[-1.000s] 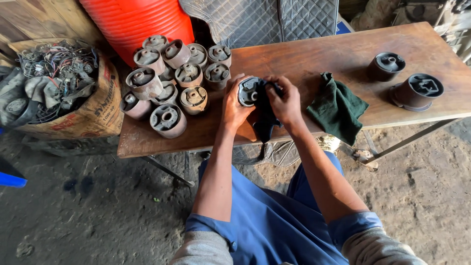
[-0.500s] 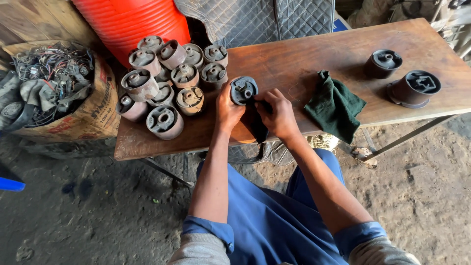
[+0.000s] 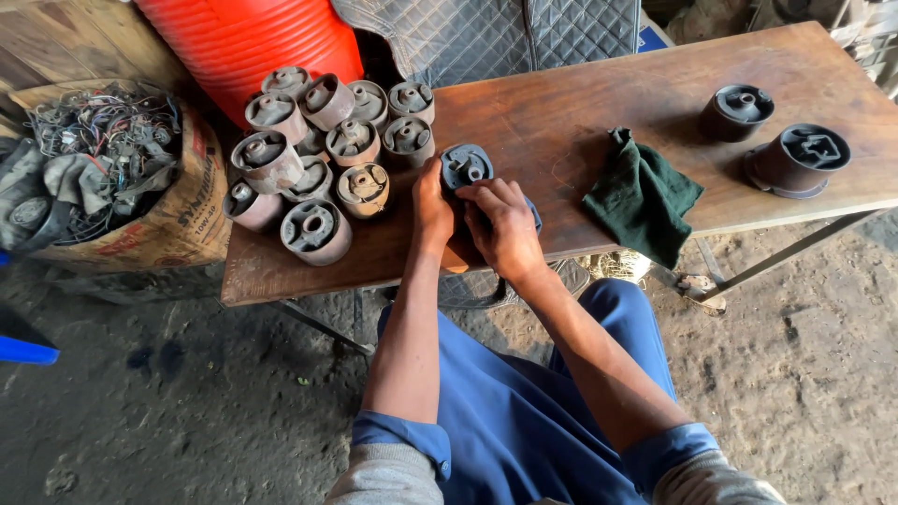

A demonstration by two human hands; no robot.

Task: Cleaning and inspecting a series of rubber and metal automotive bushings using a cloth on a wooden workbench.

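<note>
On my far left I see a cardboard box (image 3: pixel 178 220) stuffed with tangled wires (image 3: pixel 98 126) and grey rags (image 3: pixel 84 182). On the wooden worktop (image 3: pixel 580 112) sits a cluster of rusty, dusty round bushings (image 3: pixel 318 154), packed close. In front of me, near the worktop's front edge, stands the dark round bushing (image 3: pixel 466 165) I'm working on: blackish, cleaner than the pile, with a metal core in the middle. My left hand (image 3: pixel 432 204) grips its side; my right hand (image 3: pixel 505 223) clasps it from the other side, over a dark cloth (image 3: pixel 531 213). A green rag (image 3: pixel 641 196) lies just right, two dark bushings (image 3: pixel 772 136) beyond.
</note>
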